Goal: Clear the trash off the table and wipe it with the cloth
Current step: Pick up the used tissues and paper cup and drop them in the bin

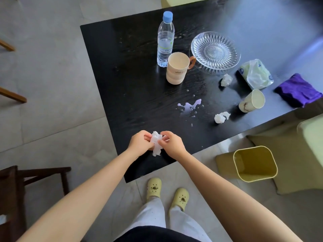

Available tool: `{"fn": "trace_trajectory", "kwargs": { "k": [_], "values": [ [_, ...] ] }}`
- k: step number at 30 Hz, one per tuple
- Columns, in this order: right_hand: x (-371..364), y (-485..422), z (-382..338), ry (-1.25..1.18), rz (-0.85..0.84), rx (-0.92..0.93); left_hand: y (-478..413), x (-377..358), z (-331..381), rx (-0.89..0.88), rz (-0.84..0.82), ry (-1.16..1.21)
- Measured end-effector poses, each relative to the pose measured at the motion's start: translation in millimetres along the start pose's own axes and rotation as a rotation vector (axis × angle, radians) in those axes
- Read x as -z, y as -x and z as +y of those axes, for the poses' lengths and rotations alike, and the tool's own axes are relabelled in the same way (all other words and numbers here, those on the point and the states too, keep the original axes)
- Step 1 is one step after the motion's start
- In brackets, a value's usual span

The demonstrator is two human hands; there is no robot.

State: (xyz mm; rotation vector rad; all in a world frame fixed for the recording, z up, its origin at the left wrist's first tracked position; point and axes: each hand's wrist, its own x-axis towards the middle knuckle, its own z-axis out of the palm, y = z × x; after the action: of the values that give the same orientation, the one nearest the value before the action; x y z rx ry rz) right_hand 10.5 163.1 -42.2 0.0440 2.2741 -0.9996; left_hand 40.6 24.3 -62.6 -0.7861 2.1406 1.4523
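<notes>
1. Head view: both hands meet over the tabletop [131, 84] near its near corner, with a crumpled tissue [156, 144] between them.
2. Left hand [139, 141]: curled fingers and thumb pinch the tissue's left side. Right hand [172, 144]: thumb and forefinger pinch its upper right. Whether the tissue's lower end touches the tabletop, cannot tell.
3. Tissue's long axis runs from the fingers back toward the near corner.
4. Key relation: the bin [255, 164] stands on the floor off the near right edge, well right of the hands. The right hand is nearer, so the drop likely falls to it.
5. Left to clear, by my reading: two wads [226, 80] [220, 117] and a tipped cup [252, 101] toward the right edge.
6. Spill [189, 105] mid-tabletop; cloth [298, 89] at the right edge, untouched.
</notes>
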Motion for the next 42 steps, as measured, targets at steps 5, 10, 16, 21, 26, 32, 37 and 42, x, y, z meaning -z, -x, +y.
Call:
{"fn": "trace_trajectory", "kwargs": {
  "k": [5, 10, 16, 21, 26, 32, 37, 42],
  "values": [
    [17, 1, 2, -0.148, 0.021, -0.025, 4, -4, 19, -0.035, -0.128, 0.199],
    [47, 3, 13, -0.229, 0.13, -0.088, 11, -19, 52, -0.121, -0.243, 0.246],
    [104, 9, 36, -0.265, 0.313, -0.102, 8, -60, 97, -0.183, -0.341, 0.19],
    [167, -5, 54, -0.092, 0.462, -0.052, -12, -109, 132, -0.206, -0.286, 0.135],
    [219, -26, 73, -0.041, 0.524, -0.039, -39, -163, 159, -0.374, -0.095, -0.268],
    [294, -64, 68, 0.048, 0.545, 0.123, -57, -208, 174, -0.473, -0.183, -0.642],
    [336, -129, 48, 0.151, 0.484, 0.191, -67, -217, 178, -0.346, -0.108, -0.578],
    [338, -183, 45, 0.375, 0.312, 0.208, -70, -221, 186, -0.28, -0.071, -0.542]
  ]
}}
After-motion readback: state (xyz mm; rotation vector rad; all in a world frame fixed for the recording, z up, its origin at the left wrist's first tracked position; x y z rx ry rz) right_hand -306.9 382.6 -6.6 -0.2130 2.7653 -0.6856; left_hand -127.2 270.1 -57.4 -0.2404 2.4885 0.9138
